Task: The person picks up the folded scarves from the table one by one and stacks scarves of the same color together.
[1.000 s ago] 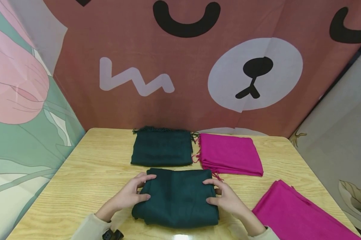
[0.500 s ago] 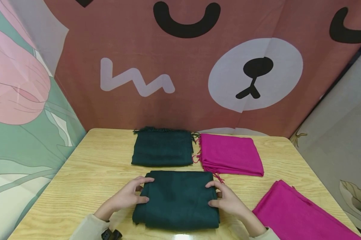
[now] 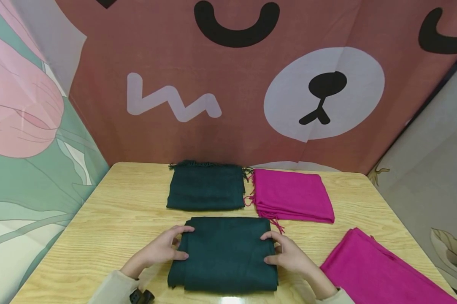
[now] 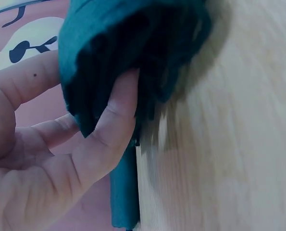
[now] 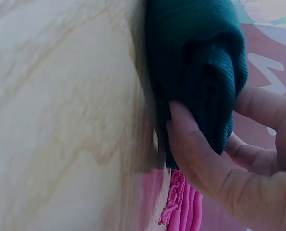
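In the head view, a folded dark green scarf lies at the near middle of the table. My left hand grips its left side and my right hand its right side, thumbs on top. From the left wrist, the left hand has fingers tucked under the scarf's loose edge. The right wrist view has the right hand pinching the layered end of the scarf, with fingers partly beneath it. Some fingertips are hidden by the cloth.
Behind it lie a second folded green scarf with fringe and a folded magenta scarf. Another magenta scarf lies at the right front of the wooden table. A printed curtain hangs at the back.
The scarf between my hands has flattened, and its far edge has come slightly nearer to me. Both hands keep their grip and have barely moved. The other scarves stay put.
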Motion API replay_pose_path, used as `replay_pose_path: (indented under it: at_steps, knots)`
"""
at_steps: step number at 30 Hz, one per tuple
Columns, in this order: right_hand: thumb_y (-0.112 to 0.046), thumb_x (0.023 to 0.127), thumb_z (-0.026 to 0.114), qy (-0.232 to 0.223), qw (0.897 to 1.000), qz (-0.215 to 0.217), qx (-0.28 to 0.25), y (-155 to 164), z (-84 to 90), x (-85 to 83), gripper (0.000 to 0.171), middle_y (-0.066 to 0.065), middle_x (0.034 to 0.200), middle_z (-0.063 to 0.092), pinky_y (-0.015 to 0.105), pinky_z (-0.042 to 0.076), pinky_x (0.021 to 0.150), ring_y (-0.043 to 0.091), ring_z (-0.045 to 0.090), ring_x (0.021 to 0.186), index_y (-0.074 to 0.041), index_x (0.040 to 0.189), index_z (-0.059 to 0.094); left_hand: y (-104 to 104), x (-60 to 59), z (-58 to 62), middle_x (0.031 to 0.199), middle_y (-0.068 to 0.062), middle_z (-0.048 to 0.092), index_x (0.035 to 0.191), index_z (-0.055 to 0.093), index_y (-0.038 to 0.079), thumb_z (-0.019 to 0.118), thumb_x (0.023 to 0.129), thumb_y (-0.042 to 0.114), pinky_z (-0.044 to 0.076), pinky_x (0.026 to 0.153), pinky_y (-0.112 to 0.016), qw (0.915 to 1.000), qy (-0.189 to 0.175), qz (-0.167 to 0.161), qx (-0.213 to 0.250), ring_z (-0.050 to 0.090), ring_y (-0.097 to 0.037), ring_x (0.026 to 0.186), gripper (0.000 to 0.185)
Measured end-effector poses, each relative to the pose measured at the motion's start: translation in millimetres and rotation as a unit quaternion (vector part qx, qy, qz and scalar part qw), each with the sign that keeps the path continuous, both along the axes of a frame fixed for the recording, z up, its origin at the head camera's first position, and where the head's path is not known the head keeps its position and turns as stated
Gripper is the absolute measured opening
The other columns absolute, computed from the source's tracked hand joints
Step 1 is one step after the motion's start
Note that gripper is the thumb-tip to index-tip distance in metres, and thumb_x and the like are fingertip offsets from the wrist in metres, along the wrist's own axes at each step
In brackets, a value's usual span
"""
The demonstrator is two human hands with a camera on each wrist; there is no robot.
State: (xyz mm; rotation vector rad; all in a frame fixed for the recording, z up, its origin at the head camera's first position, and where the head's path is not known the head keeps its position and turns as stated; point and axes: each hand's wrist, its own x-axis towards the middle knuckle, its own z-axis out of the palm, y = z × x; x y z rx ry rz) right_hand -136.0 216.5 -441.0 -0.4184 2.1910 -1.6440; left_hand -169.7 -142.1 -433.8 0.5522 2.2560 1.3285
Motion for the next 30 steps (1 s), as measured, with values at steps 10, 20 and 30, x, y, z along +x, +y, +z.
replay_pose_path:
  at_steps: [10, 20, 30]
  knots:
    - [0.004, 0.075, 0.068, 0.014, 0.999, -0.011, 0.038, 0.8, 4.4, 0.5, 0.043, 0.016, 0.096, 0.055, 0.035, 0.051, 0.055, 0.023, 0.061, 0.070, 0.003, 0.115, 0.050, 0.3, -0.4, 0.9, 0.108, -0.014, 0.043, 0.127, 0.046, 0.003, 0.074, 0.075, 0.013, 0.040, 0.065, -0.026, 0.9971, 0.064, -0.021, -0.037, 0.044, -0.019, 0.076, 0.060]
    - [0.005, 0.075, 0.067, 0.014, 0.996, -0.070, 0.045, 4.1, 17.5, -1.9, 0.038, 0.012, 0.081, 0.043, 0.041, 0.051, 0.051, 0.022, 0.056, 0.057, 0.008, 0.111, 0.053, -7.7, -3.8, 4.8, 0.095, -0.011, 0.047, 0.120, 0.051, -0.004, 0.069, 0.079, 0.008, 0.045, 0.052, -0.025, 0.9950, 0.097, -0.022, -0.008, 0.050, -0.010, 0.059, 0.046]
    - [0.004, 0.077, 0.066, 0.049, 0.993, -0.098, 0.046, -1.1, 26.5, -13.4, 0.044, 0.010, 0.079, 0.047, 0.033, 0.047, 0.047, 0.020, 0.051, 0.053, 0.007, 0.117, 0.047, -11.4, -9.2, 7.7, 0.079, -0.006, 0.054, 0.110, 0.055, -0.004, 0.063, 0.084, 0.004, 0.046, 0.041, -0.031, 0.9910, 0.127, 0.001, 0.042, 0.053, -0.019, 0.051, 0.029]
